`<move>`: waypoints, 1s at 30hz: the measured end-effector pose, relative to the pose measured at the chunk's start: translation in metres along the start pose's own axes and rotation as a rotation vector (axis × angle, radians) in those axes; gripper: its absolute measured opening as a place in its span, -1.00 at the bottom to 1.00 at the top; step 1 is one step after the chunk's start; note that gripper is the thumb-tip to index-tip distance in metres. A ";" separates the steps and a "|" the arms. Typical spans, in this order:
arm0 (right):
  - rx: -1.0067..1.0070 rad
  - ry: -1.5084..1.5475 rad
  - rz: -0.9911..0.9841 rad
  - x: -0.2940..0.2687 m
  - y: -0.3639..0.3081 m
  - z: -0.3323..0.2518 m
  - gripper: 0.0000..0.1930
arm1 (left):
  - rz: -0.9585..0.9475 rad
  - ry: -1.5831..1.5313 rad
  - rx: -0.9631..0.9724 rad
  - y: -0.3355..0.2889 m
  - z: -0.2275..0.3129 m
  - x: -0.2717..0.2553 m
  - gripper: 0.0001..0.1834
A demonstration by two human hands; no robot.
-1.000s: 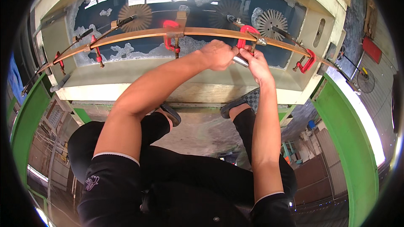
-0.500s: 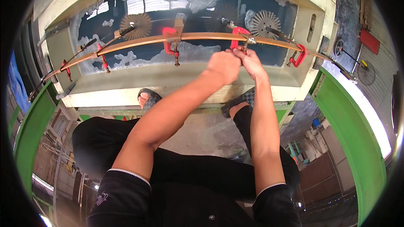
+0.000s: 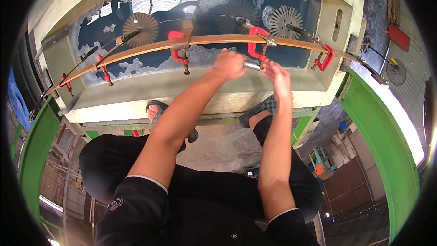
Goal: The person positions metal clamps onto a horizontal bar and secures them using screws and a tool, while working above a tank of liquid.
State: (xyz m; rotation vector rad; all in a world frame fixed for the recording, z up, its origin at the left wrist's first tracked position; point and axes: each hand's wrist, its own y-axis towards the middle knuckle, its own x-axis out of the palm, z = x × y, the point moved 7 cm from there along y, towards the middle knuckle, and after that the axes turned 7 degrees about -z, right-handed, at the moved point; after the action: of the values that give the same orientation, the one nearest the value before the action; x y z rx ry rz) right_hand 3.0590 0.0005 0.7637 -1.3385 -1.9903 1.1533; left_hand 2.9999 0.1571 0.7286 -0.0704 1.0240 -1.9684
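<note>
My left hand [image 3: 231, 64] is closed around a short silver metal tube [image 3: 252, 65]. The tube's free end reaches the lower screw of a red C-clamp [image 3: 256, 42]. Beside that screw, my right hand [image 3: 277, 76] has its fingers loosely stretched and slightly apart, with no thing seen in them. The clamp sits on a long, curved wooden strip [image 3: 218, 40] that spans the basin. Another red C-clamp [image 3: 175, 45] grips the strip to the left, and one more red clamp [image 3: 324, 58] hangs at the right. Smaller red clamps [image 3: 105, 69] are on its left part.
Behind the strip lies a basin of dark liquid [image 3: 200, 23] with grey scum, inside a pale frame [image 3: 109, 109]. Slotted metal discs [image 3: 286, 22] on rods stand over it. Green beams [image 3: 378, 114] flank me. My sandalled feet [image 3: 157, 109] are at the frame's near edge.
My left hand has moved left, away from my right hand, and the silver tube shows now. My right hand has dropped slightly and its fingers have loosened from the clamp.
</note>
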 end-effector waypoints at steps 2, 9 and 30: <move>-0.002 0.043 0.013 0.014 -0.011 0.008 -0.64 | 0.106 -0.011 0.066 0.010 -0.004 0.009 -0.72; -0.184 -0.077 0.136 0.027 -0.029 0.011 -0.63 | 0.111 -0.066 0.075 0.023 0.001 0.016 -0.79; -0.161 -0.118 -0.034 0.029 -0.022 0.016 -0.62 | -0.060 0.183 0.117 -0.024 0.019 -0.021 -0.54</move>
State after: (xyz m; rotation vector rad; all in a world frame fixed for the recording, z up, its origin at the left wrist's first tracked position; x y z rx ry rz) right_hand 3.0240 0.0174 0.7716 -1.3354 -2.2230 1.0999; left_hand 3.0041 0.1673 0.7639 0.1474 1.0305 -2.1151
